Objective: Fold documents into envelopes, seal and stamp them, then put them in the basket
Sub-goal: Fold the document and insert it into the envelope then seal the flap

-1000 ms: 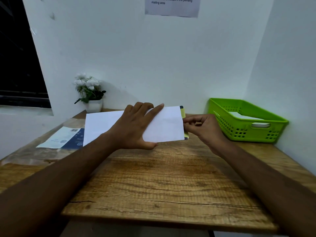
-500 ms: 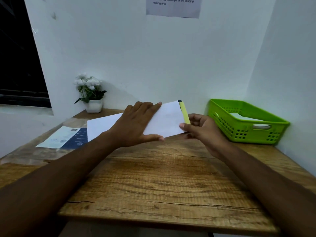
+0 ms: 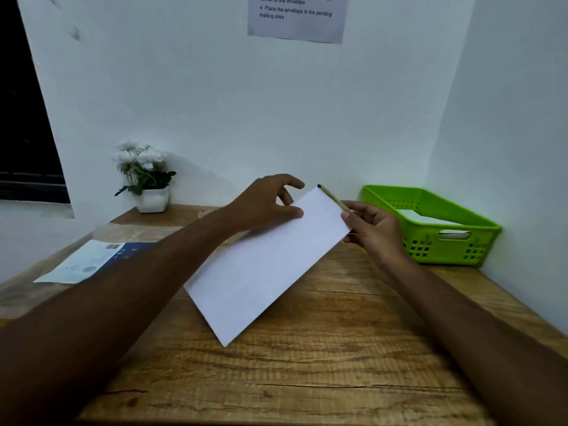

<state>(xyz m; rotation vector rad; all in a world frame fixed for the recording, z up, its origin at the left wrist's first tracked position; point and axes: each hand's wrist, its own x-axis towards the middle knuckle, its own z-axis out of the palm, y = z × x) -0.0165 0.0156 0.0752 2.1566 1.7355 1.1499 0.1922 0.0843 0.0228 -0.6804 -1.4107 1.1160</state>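
Head view. A white envelope point(image 3: 267, 272) is held tilted above the counter point(image 3: 307, 379), its upper short end toward the back wall and its lower corner close to the wood; contact there cannot be told. The right hand point(image 3: 373, 232) pinches the upper short end, thumb on the front face. The left hand point(image 3: 264, 204) grips the far long edge, thumb pressed on the face and fingers curled over the edge. A narrow yellow-green strip point(image 3: 333, 198) runs along the upper short end, probably the flap's seal. The green basket point(image 3: 430, 229), already holding white paper, stands to the right, apart from the envelope. A potted white flower point(image 3: 146, 176) and a blue-and-white sheet point(image 3: 92, 262) sit at the left.

Judged stage: sealing, with stamping and basketing still to come. Hazards: both holds bear on one end, so the free lower end may swing or catch the counter and crease; a flap pressed down while the envelope is tilted may seal crooked; a loosened pinch would let the envelope slide down onto the counter.
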